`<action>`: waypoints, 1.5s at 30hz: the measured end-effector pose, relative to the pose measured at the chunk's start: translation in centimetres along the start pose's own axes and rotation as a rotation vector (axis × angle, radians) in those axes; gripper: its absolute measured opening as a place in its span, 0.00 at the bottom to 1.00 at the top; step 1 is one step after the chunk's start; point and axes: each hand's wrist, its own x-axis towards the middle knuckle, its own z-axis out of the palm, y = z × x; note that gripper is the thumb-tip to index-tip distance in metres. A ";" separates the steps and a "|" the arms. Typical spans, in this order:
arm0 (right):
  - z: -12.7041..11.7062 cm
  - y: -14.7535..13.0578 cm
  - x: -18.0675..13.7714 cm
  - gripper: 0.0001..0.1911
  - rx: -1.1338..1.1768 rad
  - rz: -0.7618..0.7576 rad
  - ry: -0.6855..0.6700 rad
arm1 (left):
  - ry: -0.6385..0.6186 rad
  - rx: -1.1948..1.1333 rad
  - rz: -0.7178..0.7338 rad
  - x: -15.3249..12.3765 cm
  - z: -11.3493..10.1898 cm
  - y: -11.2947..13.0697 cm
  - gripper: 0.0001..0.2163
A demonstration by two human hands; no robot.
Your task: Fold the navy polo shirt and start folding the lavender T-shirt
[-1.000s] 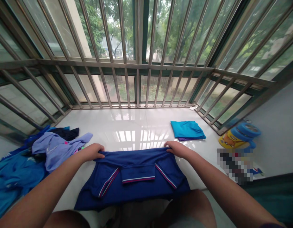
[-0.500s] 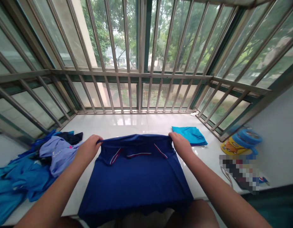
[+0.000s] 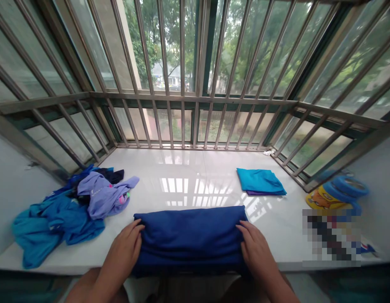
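A dark blue shirt (image 3: 191, 231), doubled over into a wide band, lies at the front edge of the white sill and hangs slightly over it. My left hand (image 3: 127, 244) grips its left side, fingertips on top of the cloth. At the opposite side my right hand (image 3: 254, 244) holds the fabric the same way. Both thumbs are mostly hidden. The red-and-white trim no longer shows on the upper face.
A heap of crumpled clothes, with a lilac garment (image 3: 108, 193) and a teal one (image 3: 59, 223), lies left. Folded turquoise cloth (image 3: 261, 182) sits back right. Beyond it stand a blue-and-yellow cup (image 3: 337, 193) and a pixelated patch. Metal bars (image 3: 195, 99) line the window.
Both hands have come down and toward me, carrying the shirt's far edge over. The spread shirt is now a narrower band, its trim out of sight. The view has shifted slightly.
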 end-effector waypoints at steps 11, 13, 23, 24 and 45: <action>0.8 -5.1 10.0 0.31 0.029 0.171 -0.396 | -0.110 0.241 -0.074 6.4 4.5 3.1 0.28; 1.2 -4.8 10.9 0.31 0.032 0.179 -0.391 | -0.100 0.227 -0.111 7.5 4.5 2.5 0.28; 3.7 -3.3 16.4 0.32 0.035 0.298 -0.348 | -0.101 0.222 -0.291 15.1 4.3 1.2 0.30; 3.9 -3.2 16.9 0.32 0.033 0.316 -0.338 | -0.082 0.227 -0.304 15.5 4.4 1.3 0.30; 5.4 -2.9 18.1 0.32 0.024 0.362 -0.266 | -0.017 0.198 -0.343 15.9 3.7 2.5 0.27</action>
